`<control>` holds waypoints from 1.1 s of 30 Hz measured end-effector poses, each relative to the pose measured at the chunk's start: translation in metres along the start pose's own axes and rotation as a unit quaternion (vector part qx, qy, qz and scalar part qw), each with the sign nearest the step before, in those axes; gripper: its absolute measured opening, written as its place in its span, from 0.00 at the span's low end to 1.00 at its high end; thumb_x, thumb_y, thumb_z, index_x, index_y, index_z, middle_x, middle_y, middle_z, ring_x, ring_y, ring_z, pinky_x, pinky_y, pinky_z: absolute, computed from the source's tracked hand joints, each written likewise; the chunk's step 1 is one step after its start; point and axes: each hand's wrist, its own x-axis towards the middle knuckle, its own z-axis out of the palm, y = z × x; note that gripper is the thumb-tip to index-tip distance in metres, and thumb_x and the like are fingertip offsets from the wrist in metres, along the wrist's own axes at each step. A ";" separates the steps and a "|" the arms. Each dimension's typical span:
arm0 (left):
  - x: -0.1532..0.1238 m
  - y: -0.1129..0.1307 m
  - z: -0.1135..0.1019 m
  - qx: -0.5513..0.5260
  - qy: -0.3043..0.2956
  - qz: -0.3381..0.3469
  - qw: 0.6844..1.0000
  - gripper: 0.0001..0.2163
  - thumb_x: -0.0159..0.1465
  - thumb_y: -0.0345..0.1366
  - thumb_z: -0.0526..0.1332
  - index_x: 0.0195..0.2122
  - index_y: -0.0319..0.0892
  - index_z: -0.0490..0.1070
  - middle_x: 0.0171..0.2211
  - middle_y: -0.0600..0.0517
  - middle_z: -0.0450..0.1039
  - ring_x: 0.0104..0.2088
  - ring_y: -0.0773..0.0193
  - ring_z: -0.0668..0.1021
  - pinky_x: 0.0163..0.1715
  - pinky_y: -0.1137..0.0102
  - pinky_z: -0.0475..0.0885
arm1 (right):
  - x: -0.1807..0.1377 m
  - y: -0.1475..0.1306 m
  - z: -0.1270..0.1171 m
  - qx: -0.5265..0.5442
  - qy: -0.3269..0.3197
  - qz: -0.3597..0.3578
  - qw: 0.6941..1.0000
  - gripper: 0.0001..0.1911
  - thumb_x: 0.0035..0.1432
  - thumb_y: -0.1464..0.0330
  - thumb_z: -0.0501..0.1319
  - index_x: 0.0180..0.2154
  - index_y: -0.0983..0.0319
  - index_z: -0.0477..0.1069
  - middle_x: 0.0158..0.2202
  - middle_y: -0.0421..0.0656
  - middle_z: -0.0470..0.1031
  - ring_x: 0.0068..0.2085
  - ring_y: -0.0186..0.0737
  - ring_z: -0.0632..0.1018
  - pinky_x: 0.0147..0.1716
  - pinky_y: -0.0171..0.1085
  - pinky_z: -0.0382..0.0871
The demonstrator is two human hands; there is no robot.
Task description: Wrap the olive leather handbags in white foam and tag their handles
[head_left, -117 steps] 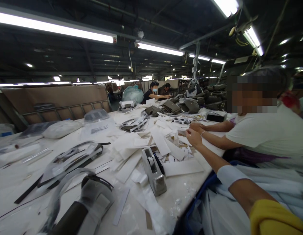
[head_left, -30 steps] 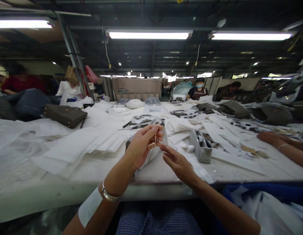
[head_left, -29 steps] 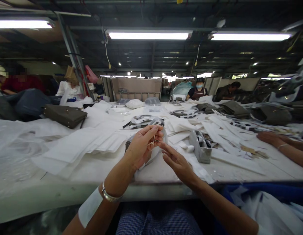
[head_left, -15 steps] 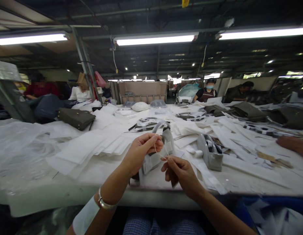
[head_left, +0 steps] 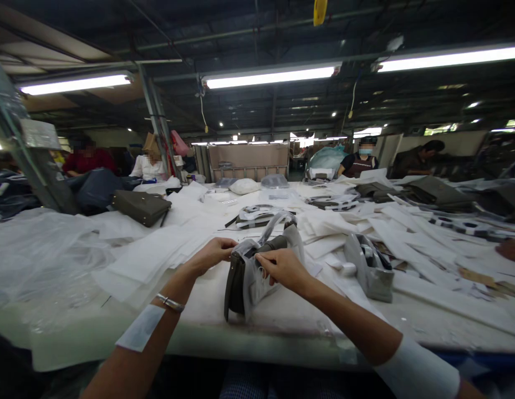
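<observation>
A dark olive handbag (head_left: 236, 282), partly covered in translucent wrapping, stands at the front of the table with its wrapped handle (head_left: 278, 220) arching up. My left hand (head_left: 211, 255) grips the bag's upper left edge, the fingertips partly hidden behind it. At the bag's top opening, my right hand (head_left: 280, 267) is closed in a pinch. A thin pale string (head_left: 263, 272) loops out under those fingers. Whatever else the right hand may hold is hidden.
White sheets (head_left: 144, 260) lie left of the bag, and clear plastic (head_left: 45, 260) spreads beyond them. A wrapped grey bag (head_left: 371, 271) stands at right. Another olive bag (head_left: 141, 208) lies at back left. A co-worker's hand (head_left: 510, 249) rests at the right edge.
My hands have come down from holding the string in the air to the handbag. The left now grips its edge; the right is at its opening. The brown tag under my right hand no longer shows.
</observation>
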 end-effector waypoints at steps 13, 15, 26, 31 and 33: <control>0.013 0.001 0.020 -0.039 -0.126 0.012 0.991 0.12 0.55 0.40 0.67 0.37 0.39 0.79 0.32 0.49 0.78 0.36 0.58 0.76 0.34 0.70 0.69 | 0.026 -0.003 0.004 -0.058 0.041 -0.018 0.997 0.20 0.68 0.63 0.51 0.31 0.60 0.77 0.24 0.38 0.79 0.22 0.32 0.77 0.25 0.30 0.66; 0.009 -0.002 0.015 -0.053 -0.098 -0.015 0.994 0.15 0.55 0.42 0.69 0.42 0.40 0.78 0.36 0.49 0.79 0.40 0.55 0.78 0.37 0.69 0.71 | 0.022 0.000 0.001 -0.034 0.035 -0.021 0.999 0.19 0.68 0.61 0.52 0.34 0.60 0.79 0.25 0.38 0.79 0.22 0.33 0.78 0.26 0.30 0.67; -0.027 -0.025 -0.019 -0.348 0.103 -0.025 0.932 0.20 0.60 0.28 0.65 0.55 0.43 0.72 0.32 0.53 0.74 0.35 0.65 0.80 0.50 0.60 0.78 | -0.007 -0.006 -0.009 0.081 0.092 -0.071 0.990 0.12 0.54 0.74 0.63 0.40 0.58 0.80 0.35 0.39 0.82 0.37 0.39 0.81 0.38 0.34 0.73; -0.032 -0.008 -0.005 -0.374 0.129 0.006 0.918 0.24 0.57 0.21 0.64 0.54 0.48 0.73 0.47 0.51 0.76 0.33 0.73 0.80 0.38 0.76 0.79 | -0.001 -0.011 -0.008 0.246 0.133 -0.041 0.959 0.10 0.53 0.64 0.68 0.39 0.60 0.81 0.37 0.41 0.83 0.40 0.44 0.81 0.43 0.39 0.74; -0.032 -0.002 0.002 -0.349 0.116 0.002 0.930 0.26 0.54 0.22 0.68 0.53 0.50 0.74 0.56 0.50 0.73 0.45 0.67 0.80 0.38 0.79 0.78 | 0.005 -0.011 -0.006 0.300 0.115 -0.048 0.946 0.13 0.56 0.62 0.67 0.41 0.61 0.81 0.39 0.42 0.82 0.42 0.44 0.80 0.46 0.41 0.72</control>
